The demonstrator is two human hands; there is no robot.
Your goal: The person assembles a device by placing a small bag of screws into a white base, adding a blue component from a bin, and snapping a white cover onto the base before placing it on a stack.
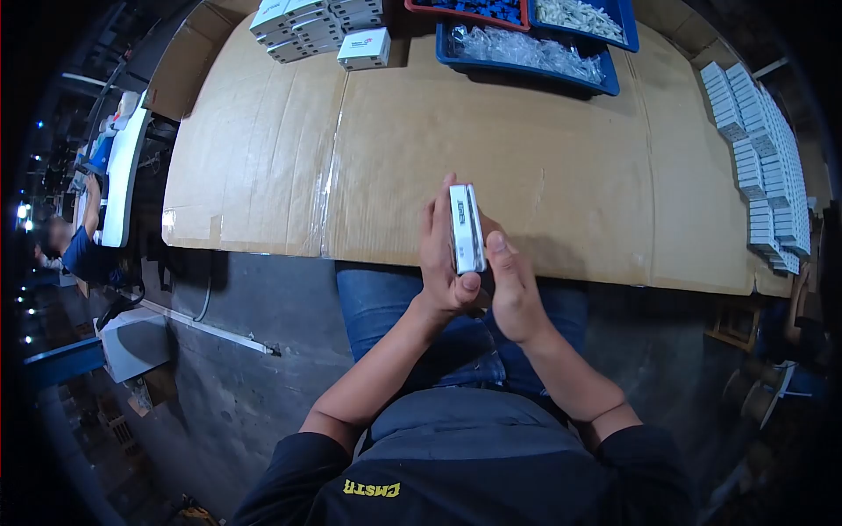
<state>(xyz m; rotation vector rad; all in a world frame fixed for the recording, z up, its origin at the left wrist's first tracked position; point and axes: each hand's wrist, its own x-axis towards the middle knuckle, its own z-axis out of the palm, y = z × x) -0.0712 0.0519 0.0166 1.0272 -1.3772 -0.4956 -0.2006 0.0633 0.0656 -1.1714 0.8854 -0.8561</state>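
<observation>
A slim white box point(466, 230) with dark lettering along its narrow side is held upright between my two hands, just above the near edge of the table. My left hand point(441, 263) is closed around the box's left side, its thumb near the lower end and its fingers behind. My right hand point(516, 294) presses against the right side, with its thumb raised beside the box. Most of the right fingers are hidden behind the box and the hand itself.
Cardboard covers the table point(254, 158). White boxes point(364, 49) are stacked at the back left. A blue tray point(452, 61) of clear plastic pieces stands at the back, beside a red tray point(469, 15) of blue parts. Many white boxes point(763, 158) line the right. Another person point(79, 250) sits far left.
</observation>
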